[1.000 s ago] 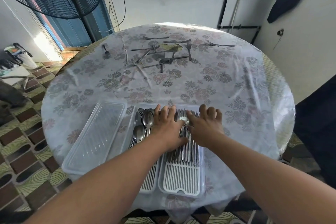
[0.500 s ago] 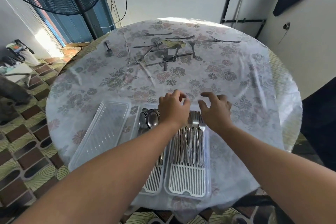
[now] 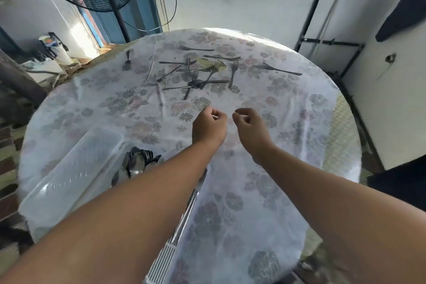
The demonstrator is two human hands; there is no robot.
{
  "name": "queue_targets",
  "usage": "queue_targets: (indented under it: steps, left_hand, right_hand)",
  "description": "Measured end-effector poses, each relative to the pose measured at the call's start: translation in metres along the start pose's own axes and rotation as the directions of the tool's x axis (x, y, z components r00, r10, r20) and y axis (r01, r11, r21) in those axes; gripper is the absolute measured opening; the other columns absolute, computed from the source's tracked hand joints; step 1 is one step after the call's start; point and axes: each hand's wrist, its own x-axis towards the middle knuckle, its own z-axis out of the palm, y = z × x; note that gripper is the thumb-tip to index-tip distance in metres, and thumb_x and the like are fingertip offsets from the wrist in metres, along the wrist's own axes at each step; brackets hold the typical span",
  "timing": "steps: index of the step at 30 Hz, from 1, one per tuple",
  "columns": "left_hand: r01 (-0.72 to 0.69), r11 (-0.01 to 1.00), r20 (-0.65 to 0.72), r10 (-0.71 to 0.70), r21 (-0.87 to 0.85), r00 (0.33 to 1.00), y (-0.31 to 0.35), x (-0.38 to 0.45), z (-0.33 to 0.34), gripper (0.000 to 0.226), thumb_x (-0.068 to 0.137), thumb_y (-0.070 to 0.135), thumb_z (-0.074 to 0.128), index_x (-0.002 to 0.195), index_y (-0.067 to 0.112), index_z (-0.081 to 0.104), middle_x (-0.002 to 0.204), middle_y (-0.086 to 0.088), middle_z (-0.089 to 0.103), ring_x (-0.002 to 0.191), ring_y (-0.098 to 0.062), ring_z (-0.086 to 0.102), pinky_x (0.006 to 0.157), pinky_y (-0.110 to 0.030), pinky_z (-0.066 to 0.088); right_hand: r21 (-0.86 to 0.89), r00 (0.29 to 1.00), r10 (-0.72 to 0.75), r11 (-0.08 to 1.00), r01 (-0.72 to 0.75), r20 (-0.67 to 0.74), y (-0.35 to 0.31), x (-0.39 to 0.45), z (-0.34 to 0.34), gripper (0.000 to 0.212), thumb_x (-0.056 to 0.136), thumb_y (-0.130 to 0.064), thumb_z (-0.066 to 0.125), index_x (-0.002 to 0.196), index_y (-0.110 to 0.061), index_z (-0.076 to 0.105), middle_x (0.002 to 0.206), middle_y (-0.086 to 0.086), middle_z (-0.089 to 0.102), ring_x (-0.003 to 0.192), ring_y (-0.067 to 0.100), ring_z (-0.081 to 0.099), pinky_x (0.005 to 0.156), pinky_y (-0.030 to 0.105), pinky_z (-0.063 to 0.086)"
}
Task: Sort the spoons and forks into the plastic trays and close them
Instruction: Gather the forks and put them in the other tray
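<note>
Both hands reach out with loosely curled fingers, left hand [image 3: 208,128] and right hand [image 3: 250,128] holding nothing; scattered steel forks [image 3: 196,74] lie ahead toward the table's far edge, handles every direction, left slightly nearer.

A thin, glossy plastic sheet [image 3: 265,191] covered the floral tablecloth, wrinkled and shining. The scattered forks [image 3: 232,74] were dull grey metal; the heaped spoons [image 3: 138,163] gleamed brighter. The lid [image 3: 69,175] was cloudy translucent plastic, the ribbed tray [image 3: 166,258] white plastic.
</note>
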Motion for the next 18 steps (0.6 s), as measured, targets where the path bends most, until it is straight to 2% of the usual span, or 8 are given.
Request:
queue_targets:
  steps: [5,9,13,16,18]
  left_hand:
    - [-0.002,1.000,0.005,0.002,0.022,1.000,0.012,0.020,0.017,0.016,0.096,0.033,0.055,0.094,0.019,0.063,0.084,0.004,0.065,0.074,-0.017,0.061,0.062,-0.028,0.045]
    - [-0.013,0.999,0.034,0.011,0.047,0.999,0.022,0.045,0.034,0.015,0.096,0.033,0.056,0.096,0.020,0.063,0.084,0.006,0.064,0.077,-0.017,0.062,0.064,-0.029,0.046]
    - [-0.042,0.996,0.074,0.036,0.083,0.997,0.032,0.066,0.056,0.015,0.096,0.036,0.057,0.095,0.022,0.064,0.083,0.008,0.065,0.077,-0.017,0.063,0.064,-0.029,0.047]
    - [-0.055,0.991,0.068,0.047,0.121,0.997,0.039,0.088,0.081,0.015,0.097,0.037,0.057,0.096,0.024,0.064,0.086,0.008,0.067,0.076,-0.014,0.062,0.060,-0.027,0.044]
    - [-0.046,0.986,0.050,0.039,0.159,0.998,0.044,0.106,0.097,0.017,0.098,0.038,0.055,0.095,0.023,0.063,0.088,0.006,0.067,0.078,-0.018,0.062,0.061,-0.029,0.042]
  right_hand:
    - [0.034,0.998,0.067,0.997,-0.067,0.011,-0.001,0.025,-0.013,0.025,0.101,-0.042,0.056,0.121,-0.027,0.061,0.106,0.000,0.067,0.073,0.014,0.059,0.061,0.029,0.046]
    - [-0.031,0.998,0.057,0.998,-0.057,0.001,-0.001,0.050,-0.026,0.025,0.101,-0.044,0.056,0.119,-0.028,0.062,0.098,-0.005,0.067,0.069,0.011,0.058,0.059,0.028,0.043]
    - [-0.076,0.998,0.038,0.996,-0.041,-0.047,0.002,0.088,-0.037,0.024,0.097,-0.047,0.060,0.115,-0.030,0.063,0.093,-0.009,0.069,0.070,0.013,0.060,0.065,0.031,0.047]
    - [-0.069,1.000,0.012,0.998,-0.013,-0.018,0.011,0.125,-0.044,0.024,0.098,-0.042,0.062,0.117,-0.028,0.063,0.093,-0.007,0.069,0.067,0.013,0.059,0.061,0.027,0.042]
    - [-0.105,1.000,-0.016,0.994,0.016,0.005,0.017,0.150,-0.049,0.026,0.097,-0.042,0.062,0.119,-0.028,0.063,0.092,-0.008,0.069,0.070,0.014,0.060,0.065,0.031,0.045]
